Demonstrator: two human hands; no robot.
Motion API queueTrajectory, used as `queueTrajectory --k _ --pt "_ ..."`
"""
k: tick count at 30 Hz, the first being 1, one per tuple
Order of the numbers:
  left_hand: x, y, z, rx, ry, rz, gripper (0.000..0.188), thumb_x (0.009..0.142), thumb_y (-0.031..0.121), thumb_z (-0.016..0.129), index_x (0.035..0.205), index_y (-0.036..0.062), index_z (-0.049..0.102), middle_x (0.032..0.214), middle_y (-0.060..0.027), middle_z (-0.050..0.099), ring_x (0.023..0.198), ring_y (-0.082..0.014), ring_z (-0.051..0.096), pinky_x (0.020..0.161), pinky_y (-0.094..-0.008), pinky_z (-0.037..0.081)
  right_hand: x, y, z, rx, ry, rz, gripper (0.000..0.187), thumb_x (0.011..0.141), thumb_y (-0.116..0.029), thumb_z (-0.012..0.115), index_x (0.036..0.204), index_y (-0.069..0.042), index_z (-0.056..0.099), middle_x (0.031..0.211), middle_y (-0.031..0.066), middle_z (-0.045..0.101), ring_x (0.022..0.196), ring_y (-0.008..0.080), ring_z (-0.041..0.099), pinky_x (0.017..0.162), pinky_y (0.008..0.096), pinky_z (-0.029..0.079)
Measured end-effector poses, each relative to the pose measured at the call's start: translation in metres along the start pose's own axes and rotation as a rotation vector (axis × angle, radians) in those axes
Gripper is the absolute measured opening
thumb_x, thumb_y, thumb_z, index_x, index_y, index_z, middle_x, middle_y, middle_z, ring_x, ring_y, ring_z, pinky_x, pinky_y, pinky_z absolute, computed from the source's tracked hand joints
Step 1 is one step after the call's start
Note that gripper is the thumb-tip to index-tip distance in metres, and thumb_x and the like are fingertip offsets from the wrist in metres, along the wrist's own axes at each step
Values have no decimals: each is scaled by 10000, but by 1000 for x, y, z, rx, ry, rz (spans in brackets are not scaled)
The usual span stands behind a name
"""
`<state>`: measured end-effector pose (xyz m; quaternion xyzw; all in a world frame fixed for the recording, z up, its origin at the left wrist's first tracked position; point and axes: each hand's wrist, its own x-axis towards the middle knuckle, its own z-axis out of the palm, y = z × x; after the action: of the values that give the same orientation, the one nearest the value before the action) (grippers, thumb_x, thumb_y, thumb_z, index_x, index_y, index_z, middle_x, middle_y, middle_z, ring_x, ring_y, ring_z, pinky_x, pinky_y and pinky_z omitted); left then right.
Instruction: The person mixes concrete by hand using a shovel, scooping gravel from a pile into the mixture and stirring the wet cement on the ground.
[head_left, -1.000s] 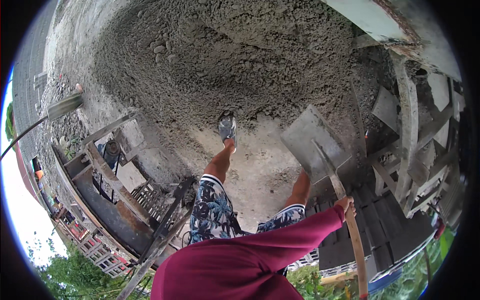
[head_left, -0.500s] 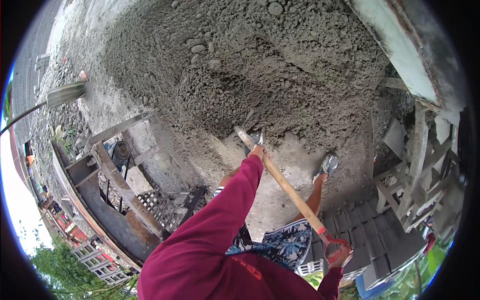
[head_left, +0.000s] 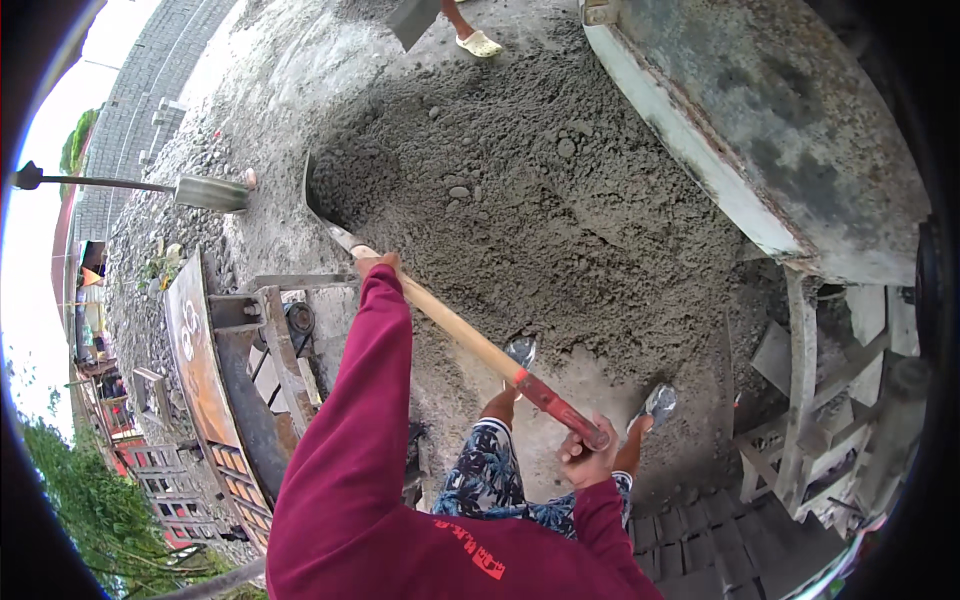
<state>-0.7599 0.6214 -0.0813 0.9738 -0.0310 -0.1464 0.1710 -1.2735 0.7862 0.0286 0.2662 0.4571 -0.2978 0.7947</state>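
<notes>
My left hand (head_left: 378, 264) is closed round the lower part of a shovel's wooden shaft (head_left: 465, 337), near the metal socket. My right hand (head_left: 588, 455) grips the red handle at the shaft's upper end, lower right of the left hand. The shovel's blade (head_left: 312, 195) is tilted at the left edge of a wide grey heap of wet concrete mix (head_left: 560, 220). A mound of the mix lies against the blade and hides part of it. My two feet, in grey-smeared footwear (head_left: 658, 402), stand at the heap's near edge.
At the top, another person's foot in a pale shoe (head_left: 480, 44) stands beside a grey flat blade (head_left: 412, 22). A rusty metal frame (head_left: 240, 350) is on the left, a grey cylinder on a rod (head_left: 212, 193) beyond it. A large metal trough (head_left: 770, 120) and wooden rack (head_left: 800, 390) flank the right.
Both hands and the shovel have swung left; the blade has moved from the heap's near edge to its left edge. The view has shifted, bringing another person's foot into sight at the top.
</notes>
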Motion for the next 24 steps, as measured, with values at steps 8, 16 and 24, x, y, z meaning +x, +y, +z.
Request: queueTrajectory --k 8,16,24 --pt "-211 -60 -49 -768 -600 -170 411 766 288 686 1033 25 518 796 -133 591 649 -311 617 641 -506 546 -145 -139 -155 37 78 -272 230 841 -279 586 854 -54 633 591 50 539 518 190 555 466 349 470" --pt "-619 -187 187 -456 -1153 -666 95 814 123 602 813 108 508 684 -49 471 516 -210 486 511 -424 478 -399 -104 -463 -231 1150 -662 176 712 -205 668 775 -47 624 597 32 555 402 131 456 372 285 390" --pt "-931 -139 124 -55 -1691 -1199 142 770 123 607 728 79 479 614 -64 460 498 -227 506 526 -428 470 -496 -153 -378 -512 1512 -871 109 766 -159 616 802 -57 598 574 22 519 466 130 490 451 288 414"
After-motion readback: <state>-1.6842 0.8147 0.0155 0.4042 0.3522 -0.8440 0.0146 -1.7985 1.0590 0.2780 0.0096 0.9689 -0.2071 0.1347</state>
